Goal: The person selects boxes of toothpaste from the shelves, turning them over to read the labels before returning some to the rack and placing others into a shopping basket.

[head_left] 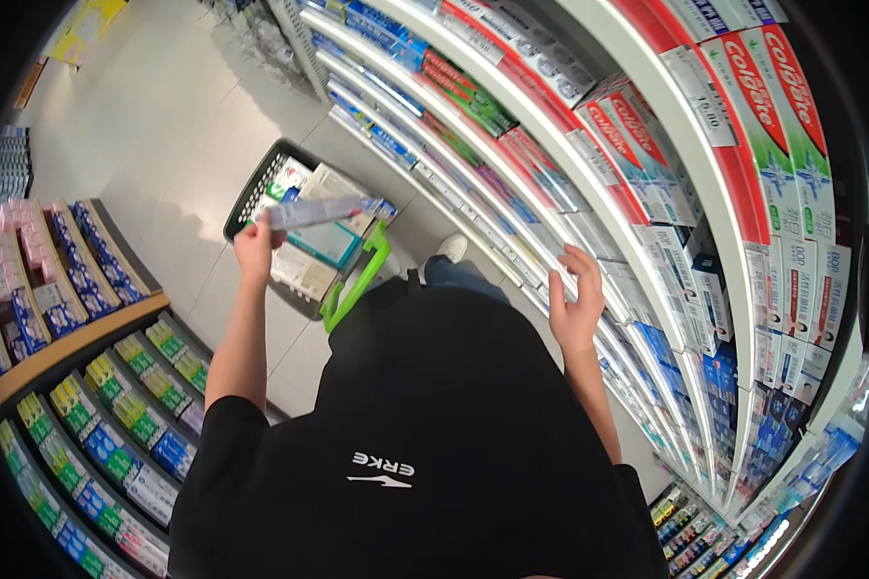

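Note:
My left hand [254, 249] is closed on one end of a long, narrow pale box [321, 211], slightly blurred, like the toothpaste cartons on the shelf. It is held above a dark shopping basket [248, 198] with a bright green handle [355, 280]. Inside the basket lie several cartons, among them a teal-and-white box [330, 243]. On the other side, my right hand [579, 297] is raised in front of the shelves, fingers apart and bent, with nothing in it.
Tall white shelves [637, 68] curve along my right, filled with boxed goods, including Colgate toothpaste cartons [790, 106]. To my left stands a display rack [87, 372] with several rows of small packs. The tiled floor [154, 125] stretches ahead; my shoe [452, 248] shows near the lowest shelf.

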The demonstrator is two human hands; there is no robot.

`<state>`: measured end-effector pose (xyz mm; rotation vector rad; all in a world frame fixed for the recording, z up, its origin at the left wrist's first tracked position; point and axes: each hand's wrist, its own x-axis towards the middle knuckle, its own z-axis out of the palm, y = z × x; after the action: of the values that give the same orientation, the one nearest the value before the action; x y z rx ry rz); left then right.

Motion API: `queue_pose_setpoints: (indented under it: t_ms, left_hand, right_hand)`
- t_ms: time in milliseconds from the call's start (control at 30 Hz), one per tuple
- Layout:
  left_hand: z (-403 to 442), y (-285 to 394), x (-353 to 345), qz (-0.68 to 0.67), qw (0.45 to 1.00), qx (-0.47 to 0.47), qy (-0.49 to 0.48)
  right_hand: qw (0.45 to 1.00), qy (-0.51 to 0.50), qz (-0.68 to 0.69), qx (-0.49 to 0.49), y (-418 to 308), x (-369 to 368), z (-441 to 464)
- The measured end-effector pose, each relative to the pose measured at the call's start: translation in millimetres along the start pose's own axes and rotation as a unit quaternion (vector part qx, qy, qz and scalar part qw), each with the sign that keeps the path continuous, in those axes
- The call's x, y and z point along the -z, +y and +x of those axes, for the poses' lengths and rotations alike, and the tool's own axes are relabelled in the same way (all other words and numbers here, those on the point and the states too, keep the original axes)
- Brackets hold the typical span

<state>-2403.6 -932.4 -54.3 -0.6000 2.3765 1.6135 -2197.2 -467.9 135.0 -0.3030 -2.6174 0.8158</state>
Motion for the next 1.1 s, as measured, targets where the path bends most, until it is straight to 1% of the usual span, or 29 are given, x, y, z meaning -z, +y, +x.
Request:
queue_pose_setpoints:
  t_ms: [67, 100, 167, 233, 300, 367, 400, 467, 533, 600, 633, 767, 867, 900, 1000, 1067, 1100]
  left_hand:
    - [-7.2, 17.3, 8.9, -0.135, 0.99, 0.03, -0.027]
    - [-15.9, 31.4, 8.4, -0.19, 0.98, 0.041, -0.051]
    - [-35.2, 63.9, -2.2, -0.299, 0.946, 0.061, -0.104]
    - [-53.3, 86.1, -13.0, -0.358, 0.914, 0.099, -0.166]
    - [-69.7, 101.5, -24.7, -0.417, 0.869, 0.147, -0.225]
    - [-93.7, 124.8, -38.4, -0.453, 0.837, 0.176, -0.254]
    - [-103.8, 134.3, -43.7, -0.47, 0.819, 0.19, -0.268]
    - [-117.6, 141.3, -49.7, -0.477, 0.792, 0.243, -0.293]
    - [-129.5, 147.0, -54.0, -0.49, 0.76, 0.289, -0.313]
    - [-140.3, 150.6, -56.5, -0.496, 0.736, 0.31, -0.341]
    - [-144.9, 152.7, -57.8, -0.5, 0.724, 0.319, -0.351]
    - [-160.2, 158.7, -63.7, -0.507, 0.698, 0.328, -0.384]
    - [-174.3, 165.8, -71.7, -0.525, 0.686, 0.334, -0.376]
    - [-178.7, 166.9, -75.1, -0.536, 0.678, 0.332, -0.377]
    - [-194.0, 180.3, -84.5, -0.541, 0.662, 0.329, -0.401]
    - [-199.5, 188.1, -90.2, -0.534, 0.66, 0.315, -0.424]
    - [-197.4, 189.4, -91.0, -0.517, 0.67, 0.324, -0.424]
  right_hand:
    - [0.996, -0.019, 0.068, -0.048, -13.0, -8.5, 11.0]
    - [0.994, -0.037, 0.09, -0.056, -15.0, -14.9, 15.7]
    - [0.986, -0.068, 0.131, -0.071, -19.5, -25.7, 24.2]
    - [0.979, -0.108, 0.16, -0.065, -35.6, -32.4, 37.9]
    - [0.973, -0.137, 0.177, -0.056, -55.4, -36.4, 51.0]
    - [0.97, -0.155, 0.184, -0.041, -72.8, -40.4, 63.3]
    - [0.963, -0.163, 0.209, -0.043, -76.9, -41.9, 67.0]
    - [0.948, -0.18, 0.257, -0.047, -82.8, -43.4, 68.8]
    - [0.92, -0.147, 0.349, -0.102, -84.9, -43.2, 66.9]
    - [0.887, -0.118, 0.417, -0.158, -83.0, -40.1, 64.3]
    - [0.889, -0.111, 0.421, -0.144, -85.0, -35.5, 66.5]
    - [0.843, -0.1, 0.509, -0.144, -75.5, -28.7, 67.6]
    - [0.767, -0.051, 0.623, -0.143, -83.1, -29.5, 73.8]
    - [0.741, -0.054, 0.65, -0.161, -88.7, -27.2, 75.5]
    - [0.811, -0.189, 0.535, -0.144, -82.1, -37.5, 64.1]
    - [0.801, -0.206, 0.531, -0.183, -91.6, -38.7, 66.7]
    - [0.796, -0.216, 0.528, -0.201, -96.0, -37.3, 71.7]
